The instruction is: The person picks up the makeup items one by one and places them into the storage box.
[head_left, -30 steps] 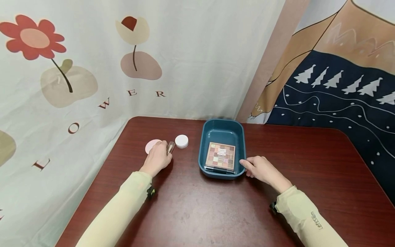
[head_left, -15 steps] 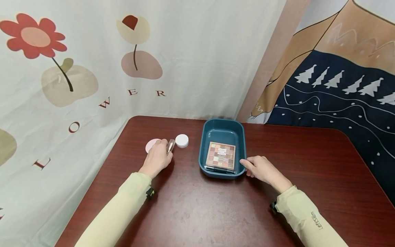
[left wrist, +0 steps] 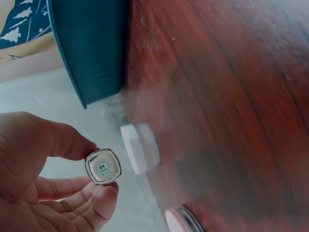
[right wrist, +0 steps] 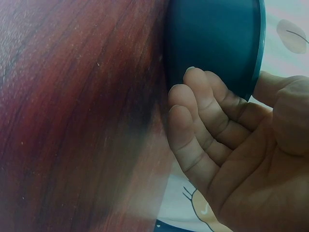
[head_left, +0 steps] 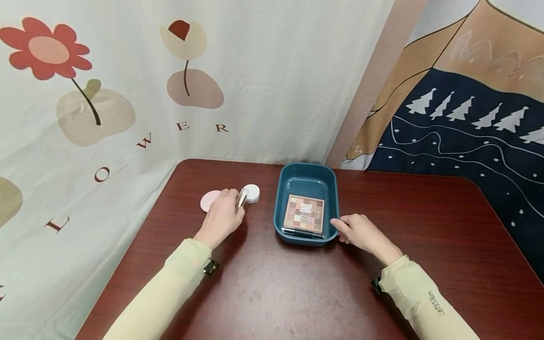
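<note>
My left hand (head_left: pixel 222 216) pinches a small lipstick (head_left: pixel 242 200) above the table, thumb on one side and fingers on the other. Its squared gold base, with a round "04" label, faces the left wrist camera. Just beyond it sits a white round jar (head_left: pixel 252 193), and a pink round compact (head_left: pixel 208 201) lies partly behind the hand. At the blue bin (head_left: pixel 308 184), my right hand (head_left: pixel 362 232) grips the near right corner, thumb over the rim and fingers against the outer wall. Inside lie an eyeshadow palette (head_left: pixel 303 215) and a dark slim tube (head_left: pixel 301 233).
The reddish-brown table (head_left: pixel 272 293) has its back edge along a pale curtain (head_left: pixel 263 85) with flower prints. A navy cloth (head_left: pixel 459 137) with white trees hangs at the right. The bin stands near the back edge.
My left hand has lifted the lipstick and moved slightly right, so the lipstick now overlaps the white jar in the head view. My right hand stays at the bin.
</note>
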A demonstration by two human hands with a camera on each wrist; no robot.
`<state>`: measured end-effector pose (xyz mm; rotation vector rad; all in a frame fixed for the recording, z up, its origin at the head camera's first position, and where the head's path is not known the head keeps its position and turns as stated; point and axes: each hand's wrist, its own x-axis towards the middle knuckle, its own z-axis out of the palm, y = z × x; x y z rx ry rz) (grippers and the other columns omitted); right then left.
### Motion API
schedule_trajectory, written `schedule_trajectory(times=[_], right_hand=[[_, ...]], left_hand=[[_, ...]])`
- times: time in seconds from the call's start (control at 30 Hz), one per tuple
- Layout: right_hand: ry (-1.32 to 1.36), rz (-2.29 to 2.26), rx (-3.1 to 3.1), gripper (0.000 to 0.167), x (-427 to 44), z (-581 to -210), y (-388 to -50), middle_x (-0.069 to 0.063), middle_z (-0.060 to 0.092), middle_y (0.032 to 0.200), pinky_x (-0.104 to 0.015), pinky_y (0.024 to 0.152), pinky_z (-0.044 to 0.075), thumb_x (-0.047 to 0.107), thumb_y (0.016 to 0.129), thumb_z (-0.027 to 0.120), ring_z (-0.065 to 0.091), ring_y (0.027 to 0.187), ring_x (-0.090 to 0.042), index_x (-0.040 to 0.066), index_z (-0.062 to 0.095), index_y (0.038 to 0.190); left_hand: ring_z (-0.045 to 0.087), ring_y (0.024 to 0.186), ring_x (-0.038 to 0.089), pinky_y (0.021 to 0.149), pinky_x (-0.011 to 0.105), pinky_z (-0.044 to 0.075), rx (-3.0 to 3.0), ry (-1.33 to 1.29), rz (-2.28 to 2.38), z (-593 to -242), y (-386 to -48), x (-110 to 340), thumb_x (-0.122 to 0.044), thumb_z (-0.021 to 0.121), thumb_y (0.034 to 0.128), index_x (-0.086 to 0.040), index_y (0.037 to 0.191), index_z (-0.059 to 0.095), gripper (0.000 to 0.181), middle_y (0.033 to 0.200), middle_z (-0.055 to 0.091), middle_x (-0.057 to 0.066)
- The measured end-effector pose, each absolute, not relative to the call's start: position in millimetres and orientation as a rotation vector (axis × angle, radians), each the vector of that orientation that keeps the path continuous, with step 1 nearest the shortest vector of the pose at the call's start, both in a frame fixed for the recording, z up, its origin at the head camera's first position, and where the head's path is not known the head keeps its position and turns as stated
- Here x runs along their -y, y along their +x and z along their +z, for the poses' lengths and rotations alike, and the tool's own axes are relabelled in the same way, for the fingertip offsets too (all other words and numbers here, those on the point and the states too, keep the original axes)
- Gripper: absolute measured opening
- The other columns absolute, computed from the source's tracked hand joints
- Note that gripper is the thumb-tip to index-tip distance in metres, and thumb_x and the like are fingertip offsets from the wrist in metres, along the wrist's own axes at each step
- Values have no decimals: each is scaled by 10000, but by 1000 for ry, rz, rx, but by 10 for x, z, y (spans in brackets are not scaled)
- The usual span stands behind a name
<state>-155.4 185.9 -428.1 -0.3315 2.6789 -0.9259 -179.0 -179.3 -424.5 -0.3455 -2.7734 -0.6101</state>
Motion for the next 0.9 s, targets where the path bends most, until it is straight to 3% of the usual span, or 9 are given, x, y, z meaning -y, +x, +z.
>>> schedule_trajectory(times=[0.9], right_hand=[[-325,-910,-2689,367,-1858,-4292,-1564,-11,652,683,-331,664,501,290,1074,561,582,655,-148,70,696,813]], left_hand=[[562,700,281,653,442,524,2783,-378,-688,-4108,-1656,1458,-35,694,836,-9,911,615,112,833,554,127]])
